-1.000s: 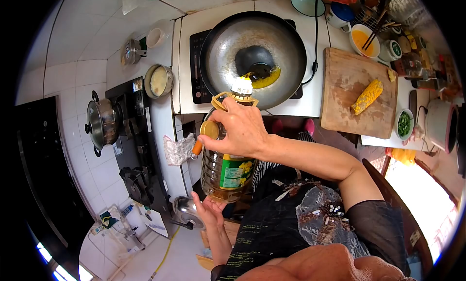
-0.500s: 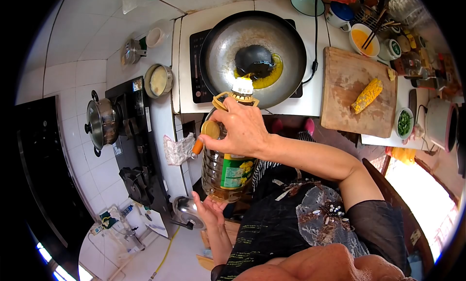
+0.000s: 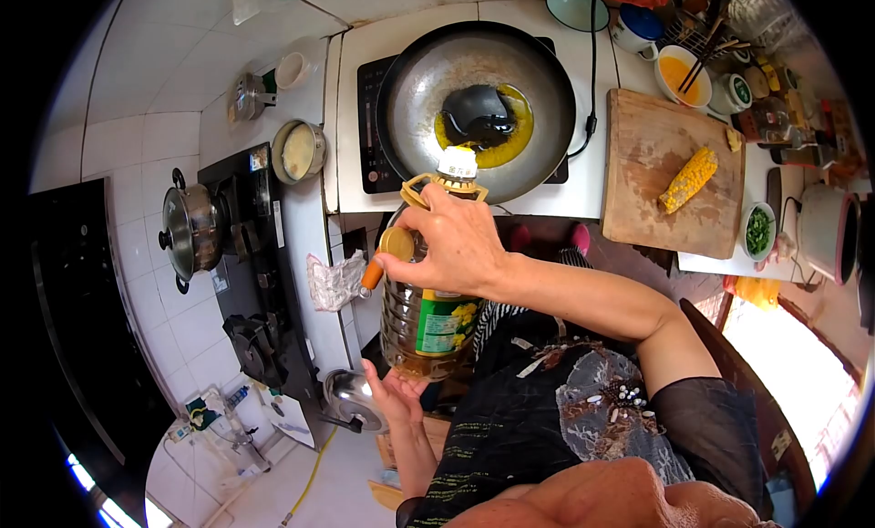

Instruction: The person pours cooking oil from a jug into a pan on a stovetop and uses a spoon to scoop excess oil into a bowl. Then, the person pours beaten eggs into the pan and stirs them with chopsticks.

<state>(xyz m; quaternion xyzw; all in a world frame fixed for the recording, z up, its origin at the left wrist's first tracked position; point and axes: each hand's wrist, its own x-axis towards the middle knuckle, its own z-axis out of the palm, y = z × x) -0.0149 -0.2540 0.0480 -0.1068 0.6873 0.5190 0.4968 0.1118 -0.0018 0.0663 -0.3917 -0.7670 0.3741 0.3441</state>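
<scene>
A large clear bottle of cooking oil with a green and yellow label is tilted over the wok. Around its yellow handle, by the neck, my right hand is closed. That hand also has a round gold cap and a small orange piece with a shiny tip at its thumb. Under the bottle's base, my left hand supports it with the palm up and fingers stretched out. The white spout points into the wok, where yellow oil pools around a dark reflection.
The wok rests on a black induction cooker. To the right are a cutting board with a corn cob, a bowl of beaten egg with chopsticks, and chopped greens. A lidded pot and a small pan stand left.
The oil pool in the wok has spread wider around the dark reflection. Both hands and the bottle stay nearly in place.
</scene>
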